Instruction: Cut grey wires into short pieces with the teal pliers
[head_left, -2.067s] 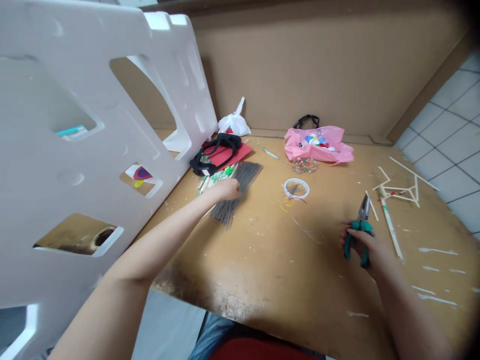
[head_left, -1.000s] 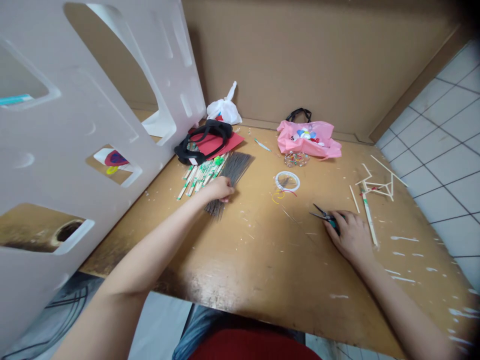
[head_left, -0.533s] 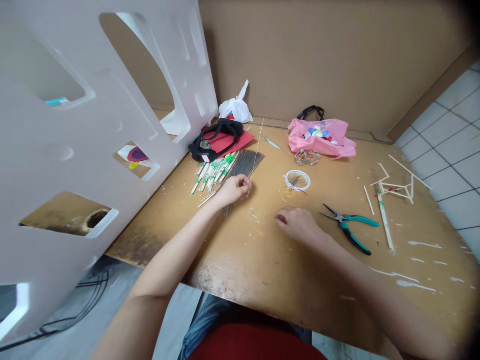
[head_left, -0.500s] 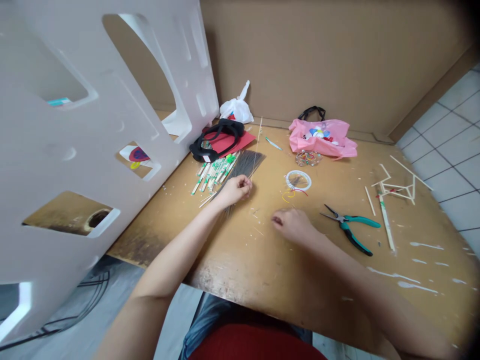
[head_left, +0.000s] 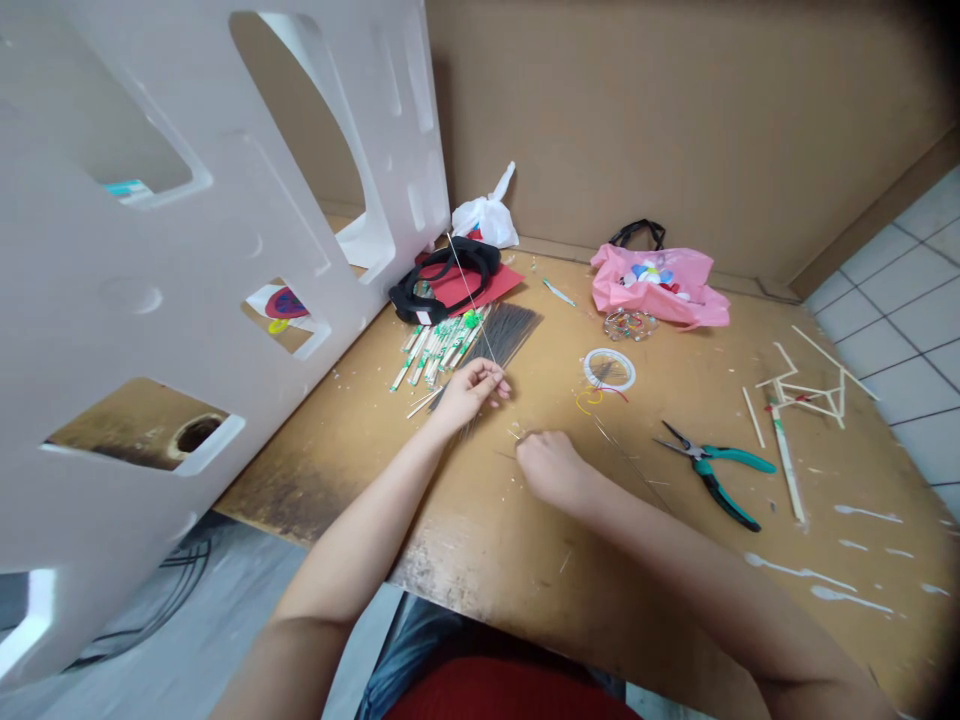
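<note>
My left hand pinches a thin wire, which rises up and to the left from the fingertips. Just to the right and nearer me, my right hand is curled low over the table. Its fingertips are turned away, so what they hold, if anything, stays hidden. Behind my left hand lie a bundle of dark thin wires and several wooden sticks with green-printed wrappers. A white ring with thin wires inside it rests beyond my right hand, with yellow and red strands beside it.
Teal-handled pliers lie open on the right. Farther right stands a frame of thin sticks, near dried white smears. A pink bag, a white bag and a black strap sit at the back. A white plastic panel borders the left.
The wire in my left hand has swung from upright to leaning left. My right hand has moved left and toward my left hand. The view has shifted slightly.
</note>
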